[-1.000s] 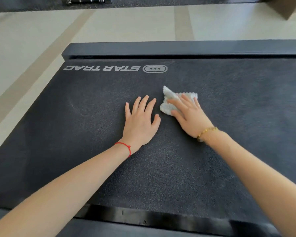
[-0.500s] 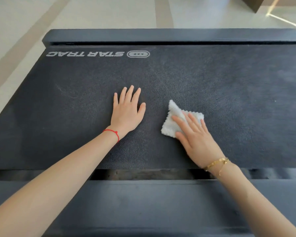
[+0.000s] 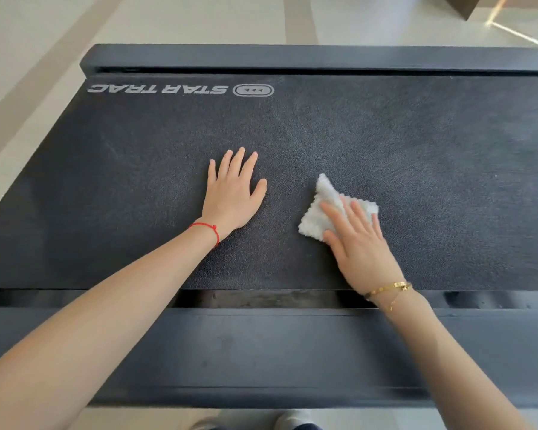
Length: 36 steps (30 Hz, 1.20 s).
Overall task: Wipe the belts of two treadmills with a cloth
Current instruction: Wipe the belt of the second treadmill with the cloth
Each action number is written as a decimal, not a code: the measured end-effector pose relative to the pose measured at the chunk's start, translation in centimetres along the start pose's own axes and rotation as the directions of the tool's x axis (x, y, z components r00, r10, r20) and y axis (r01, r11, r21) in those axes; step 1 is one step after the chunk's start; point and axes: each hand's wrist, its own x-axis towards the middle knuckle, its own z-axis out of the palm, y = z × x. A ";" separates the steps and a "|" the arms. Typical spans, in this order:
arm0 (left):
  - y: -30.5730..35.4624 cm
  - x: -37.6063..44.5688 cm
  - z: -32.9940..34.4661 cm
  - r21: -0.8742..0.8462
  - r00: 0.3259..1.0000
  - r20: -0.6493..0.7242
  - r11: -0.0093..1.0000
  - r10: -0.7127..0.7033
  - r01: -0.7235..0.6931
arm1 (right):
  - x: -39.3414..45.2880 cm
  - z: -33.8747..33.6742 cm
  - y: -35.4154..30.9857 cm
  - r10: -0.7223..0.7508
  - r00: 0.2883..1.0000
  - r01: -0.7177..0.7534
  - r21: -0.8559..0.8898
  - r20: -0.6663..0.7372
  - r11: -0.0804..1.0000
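head view: the right hand (image 3: 359,246) lies flat, fingers straight, pressing the white cloth (image 3: 323,209) onto the treadmill belt (image 3: 416,156) near its close edge, likely for even wiping pressure. the left hand (image 3: 232,193), open, rests beside it as a brace.

Bright daylight, wide-angle edge distortion

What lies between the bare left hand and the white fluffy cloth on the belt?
Head view: only bare dark textured treadmill belt separates the left hand from the white fluffy cloth.
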 end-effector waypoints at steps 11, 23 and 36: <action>0.1 -0.1 -0.1 0.001 1.000 -0.018 1.000 -0.002 0.002 | -4.6 1.6 -4.2 -0.162 0.984 0.163 -0.005 0.078 0.987; -0.1 0.2 0.3 0.009 1.000 -0.020 1.000 0.002 -0.002 | 1.3 0.2 -0.2 0.207 0.968 -0.208 0.003 -0.145 0.978; -0.3 0.3 0.4 0.011 1.000 -0.031 1.000 0.003 -0.002 | 7.3 -0.3 1.9 0.082 0.987 -0.084 -0.004 -0.140 0.996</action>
